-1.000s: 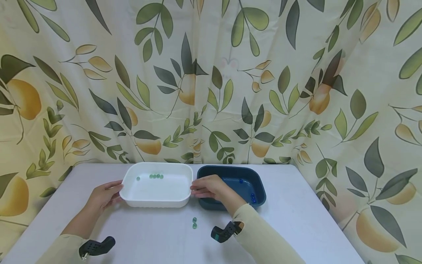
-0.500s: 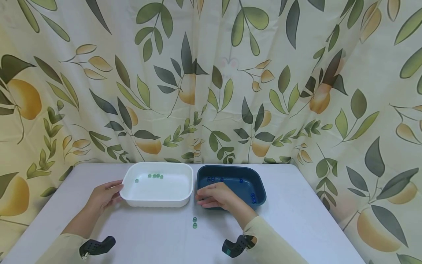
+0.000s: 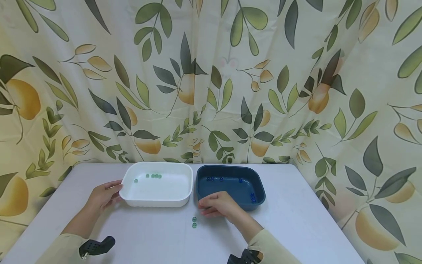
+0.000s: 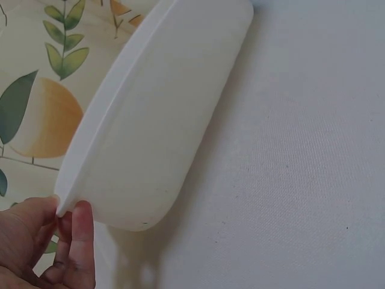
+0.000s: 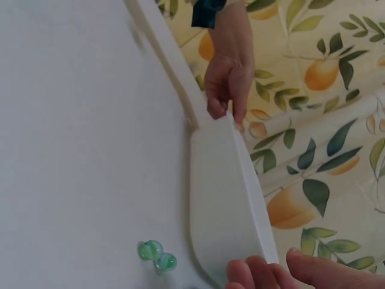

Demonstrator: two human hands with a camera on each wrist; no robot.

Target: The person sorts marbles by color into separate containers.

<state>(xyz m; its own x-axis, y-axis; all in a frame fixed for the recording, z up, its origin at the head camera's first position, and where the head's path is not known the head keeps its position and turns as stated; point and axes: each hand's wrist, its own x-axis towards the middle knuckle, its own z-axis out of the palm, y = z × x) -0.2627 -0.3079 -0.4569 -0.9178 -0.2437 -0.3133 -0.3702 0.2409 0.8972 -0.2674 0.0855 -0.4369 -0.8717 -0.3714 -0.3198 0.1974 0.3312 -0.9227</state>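
Note:
My left hand (image 3: 103,196) pinches the left rim of a white rectangular basin (image 3: 158,200), thumb above and fingers below in the left wrist view. Several green marbles (image 3: 155,176) lie inside it. Beside it stands a dark blue basin (image 3: 230,169) with several blue marbles (image 3: 252,198) inside. My right hand (image 3: 219,203) hovers over the blue basin's front left corner, fingers loosely bent and nothing visible between them. Just in front of that hand, two green marbles (image 3: 194,222) lie on the table; the right wrist view shows these marbles (image 5: 157,255) close together.
A white cloth covers the table (image 3: 148,234). Behind it hangs a curtain (image 3: 211,110) printed with leaves and fruit. Black straps with devices (image 3: 96,247) sit on both wrists. The two basins stand nearly side by side near the far edge.
My right hand has moved from the white basin's right rim toward me and slightly right, uncovering blue marbles. The green marbles in the white basin have shifted slightly left. My left hand stays put.

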